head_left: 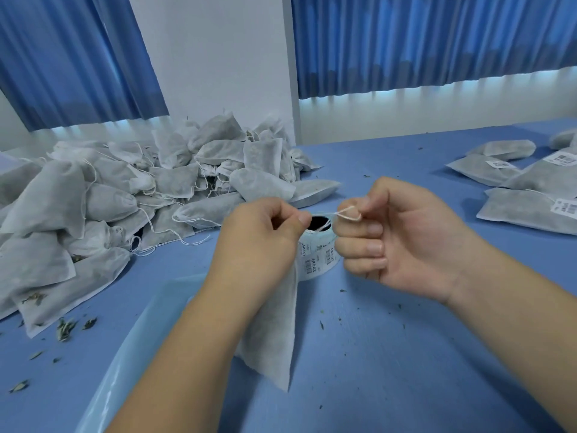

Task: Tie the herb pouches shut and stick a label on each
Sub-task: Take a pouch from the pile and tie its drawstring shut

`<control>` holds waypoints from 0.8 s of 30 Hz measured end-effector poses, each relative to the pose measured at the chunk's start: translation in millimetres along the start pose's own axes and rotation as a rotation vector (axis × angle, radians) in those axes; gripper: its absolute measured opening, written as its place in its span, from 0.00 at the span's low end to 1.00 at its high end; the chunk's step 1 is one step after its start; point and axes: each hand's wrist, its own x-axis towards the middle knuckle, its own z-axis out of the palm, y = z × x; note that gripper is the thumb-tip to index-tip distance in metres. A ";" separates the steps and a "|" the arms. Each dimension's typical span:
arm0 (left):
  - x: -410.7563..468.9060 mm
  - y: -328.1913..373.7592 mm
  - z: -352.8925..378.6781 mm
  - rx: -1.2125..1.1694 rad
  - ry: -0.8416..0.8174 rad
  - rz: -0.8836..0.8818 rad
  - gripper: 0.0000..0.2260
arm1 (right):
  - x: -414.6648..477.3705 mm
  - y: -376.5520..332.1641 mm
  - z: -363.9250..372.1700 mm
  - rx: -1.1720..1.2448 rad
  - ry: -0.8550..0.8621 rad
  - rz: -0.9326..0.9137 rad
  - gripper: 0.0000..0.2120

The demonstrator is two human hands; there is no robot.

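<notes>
from the head cam: left hand (262, 235) is gripping the neck of a grey herb pouch (274, 332) that's hanging down over the blue table (390, 354), thumb and finger pinching the white string (324, 215). right hand (402, 235) is pinching the string's loop, fingers curled. label roll (317, 254) is sitting right behind them, pouch pile (125, 195) lying off to the left

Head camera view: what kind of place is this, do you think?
Probably a small packing workroom: a heap of cloth pouches on a blue table, a roll of barcode labels in the middle, and labelled pouches set aside at the right.
</notes>
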 end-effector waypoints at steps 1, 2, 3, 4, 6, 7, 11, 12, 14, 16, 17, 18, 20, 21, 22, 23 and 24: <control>-0.1 0.0 0.6 0.012 -0.010 -0.008 0.11 | 0.1 -1.5 -0.9 -0.018 0.002 0.023 0.03; -0.2 0.0 1.3 0.017 -0.031 -0.016 0.11 | 0.0 -2.6 -1.4 -0.011 0.008 0.023 0.04; -0.3 -0.4 1.9 0.015 -0.059 -0.020 0.11 | 0.3 -3.0 -1.7 0.010 0.016 0.000 0.04; -0.5 -0.7 2.4 0.008 -0.090 -0.021 0.11 | 1.0 -2.4 -1.4 0.042 0.021 -0.038 0.04; -1.1 -0.2 4.5 -0.021 -0.153 -0.028 0.10 | 2.2 -0.1 -0.2 0.108 0.009 -0.114 0.09; -1.7 0.1 5.4 -0.037 -0.173 -0.032 0.10 | 2.6 1.3 0.3 0.134 -0.007 -0.136 0.10; 1.3 -1.9 3.2 -0.004 -0.070 -0.027 0.10 | 2.5 3.2 1.3 0.108 -0.095 -0.066 0.04; 2.7 -3.1 1.1 0.005 -0.023 -0.025 0.10 | 2.0 2.1 0.0 0.068 -0.102 -0.027 0.04; 3.9 -4.6 -1.5 0.023 0.033 -0.012 0.11 | 1.6 -0.7 -2.7 -0.014 -0.101 0.042 0.04; 2.6 -4.6 0.9 0.052 0.013 0.000 0.12 | 0.5 -3.2 -4.8 -0.061 -0.094 0.066 0.06; 1.3 -4.8 3.4 0.066 -0.013 0.011 0.11 | 0.1 -3.6 -6.4 -0.072 -0.094 0.046 0.09; 0.1 -4.9 6.3 0.080 -0.042 0.021 0.10 | -0.3 -3.6 -7.7 -0.078 -0.096 0.012 0.11; -0.6 -6.2 10.0 0.101 -0.082 0.027 0.10 | -0.4 -2.5 -7.6 -0.081 -0.107 -0.057 0.13; 0.2 -7.0 10.5 0.106 -0.086 0.022 0.10 | 0.1 -1.6 -7.2 -0.079 -0.108 -0.081 0.12; 1.4 -8.0 10.0 0.108 -0.074 0.014 0.11 | 0.6 -0.5 -7.4 -0.079 -0.106 -0.093 0.12; 2.8 -9.2 8.8 0.112 -0.048 0.008 0.11 | 1.3 0.3 -8.4 -0.091 -0.101 -0.085 0.12; 4.0 -10.3 7.0 0.121 -0.010 0.007 0.11 | 2.0 0.8 -9.7 -0.124 -0.096 -0.054 0.12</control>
